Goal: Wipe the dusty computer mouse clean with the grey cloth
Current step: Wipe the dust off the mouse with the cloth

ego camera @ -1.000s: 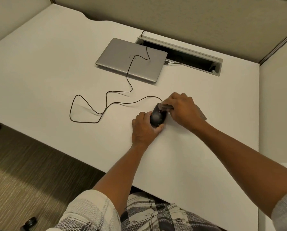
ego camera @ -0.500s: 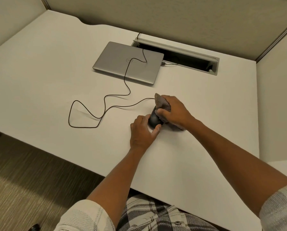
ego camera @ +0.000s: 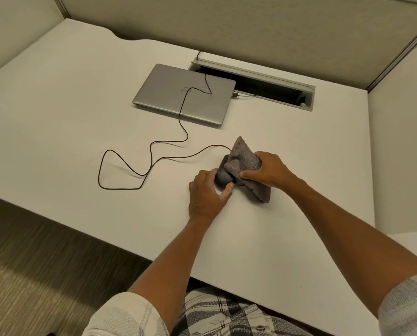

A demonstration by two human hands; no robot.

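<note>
A black wired computer mouse [ego camera: 223, 177] lies on the white desk [ego camera: 81, 117], near the middle. My left hand [ego camera: 206, 194] grips its near end between thumb and fingers. My right hand [ego camera: 269, 169] holds the grey cloth [ego camera: 242, 158] bunched up and presses it on the mouse's far right side. One corner of the cloth sticks up, another trails on the desk by my right wrist. Most of the mouse's front is hidden under the cloth.
The mouse's black cable [ego camera: 151, 161] loops across the desk to the left and runs over a closed silver laptop [ego camera: 183, 94]. Behind the laptop is an open cable slot [ego camera: 253, 84] in the desk. Partition walls close off the back and right.
My right hand has drawn back toward me and to the right along the mouse, and more of the cloth now shows, bunched over the mouse. My left hand kept its grip.
</note>
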